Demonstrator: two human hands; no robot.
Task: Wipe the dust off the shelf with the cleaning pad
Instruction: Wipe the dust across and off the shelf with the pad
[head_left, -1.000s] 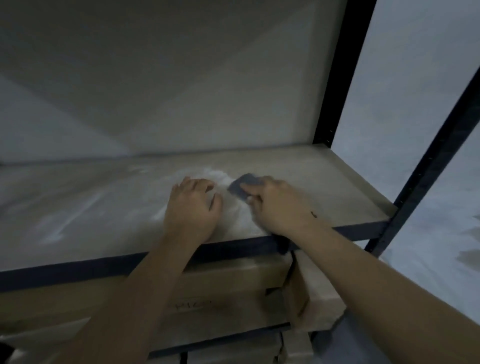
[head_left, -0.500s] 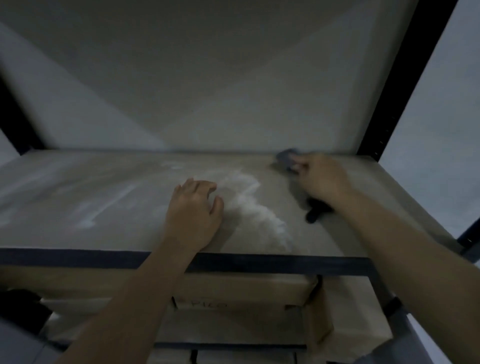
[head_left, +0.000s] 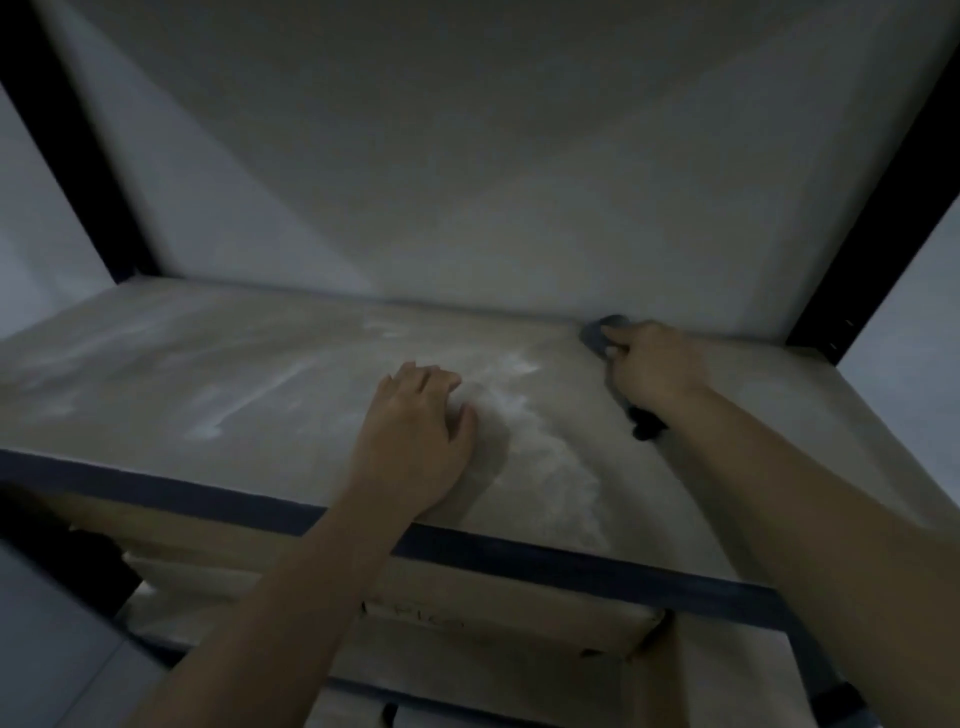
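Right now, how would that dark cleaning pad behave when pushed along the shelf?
The small dark grey cleaning pad probably drags rather than slides freely on the dusty beige shelf board. It looks light: the right hand covers most of it. Stiffness can't be judged.

The shelf is a pale board edged in dark metal; white dust streaks it, a cleaning pad near its back edge.

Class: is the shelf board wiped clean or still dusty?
Still dusty: white dust streaks lie on the shelf beside the left hand.
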